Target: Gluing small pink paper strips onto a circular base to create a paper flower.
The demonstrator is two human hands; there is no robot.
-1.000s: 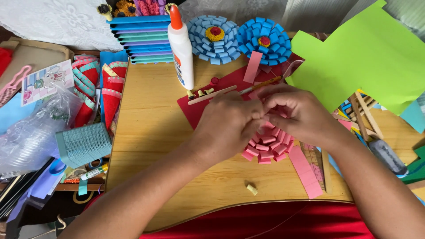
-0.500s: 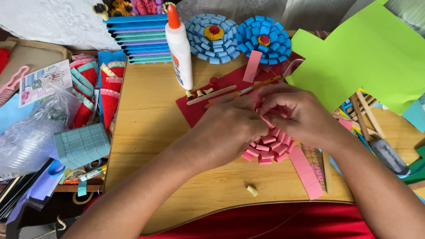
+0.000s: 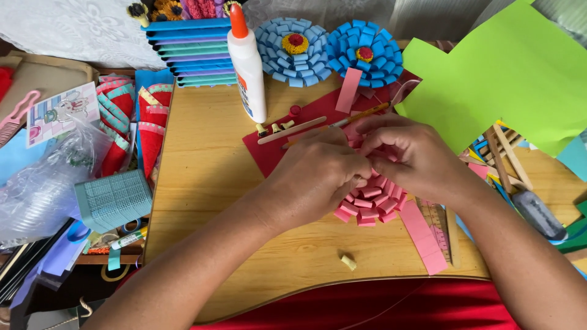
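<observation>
Both hands [image 3: 367, 165] stay pressed on pink paper flower [image 3: 370, 205].

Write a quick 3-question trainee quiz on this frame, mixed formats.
1. True or false: both hands rest on the pink paper flower.
2. Which stands upright behind the left hand? A) glue bottle B) scissors C) mug
3. How many finished blue paper flowers lie at the desk's far edge?

Key: 1 true. 2 A. 3 two; the right hand is nearer the darker one.
</observation>
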